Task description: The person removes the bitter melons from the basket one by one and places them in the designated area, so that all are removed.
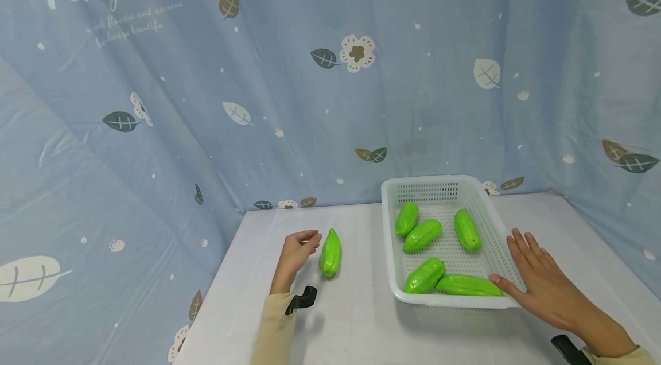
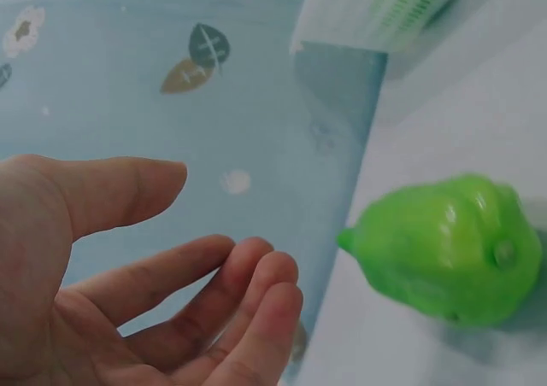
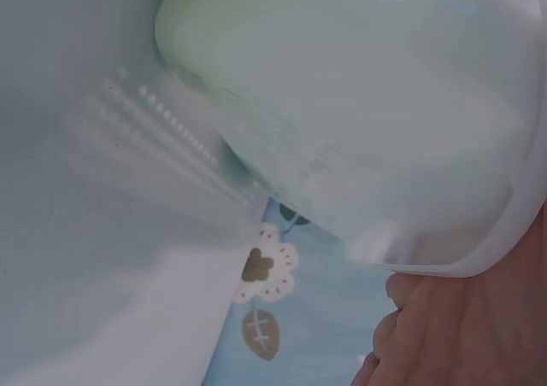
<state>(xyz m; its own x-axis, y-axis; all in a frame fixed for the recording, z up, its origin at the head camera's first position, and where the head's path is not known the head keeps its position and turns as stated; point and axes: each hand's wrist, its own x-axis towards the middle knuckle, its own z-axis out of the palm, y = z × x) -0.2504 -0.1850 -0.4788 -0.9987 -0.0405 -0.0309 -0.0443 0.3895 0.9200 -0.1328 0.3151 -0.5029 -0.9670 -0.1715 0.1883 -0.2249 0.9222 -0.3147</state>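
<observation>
A glossy green chayote-like vegetable (image 1: 330, 252) lies alone on the white table (image 1: 356, 325), left of a white perforated basket (image 1: 439, 186). My left hand (image 1: 298, 249) hovers just to the left of it with loosely curled fingers, holding nothing; in the left wrist view the vegetable (image 2: 449, 249) sits a short gap beyond the fingertips (image 2: 265, 283). Several more green vegetables (image 1: 422, 235) lie inside the basket. My right hand (image 1: 537, 276) rests flat with straight fingers against the basket's right front rim, its thumb at the corner. The right wrist view shows the basket's underside (image 3: 359, 138) close above the fingers (image 3: 410, 318).
A blue curtain (image 1: 289, 84) printed with leaves and flowers hangs behind and along both sides of the table. Bare tabletop lies in front of the basket and between it and the lone vegetable. Black wrist straps (image 1: 302, 299) show on both arms.
</observation>
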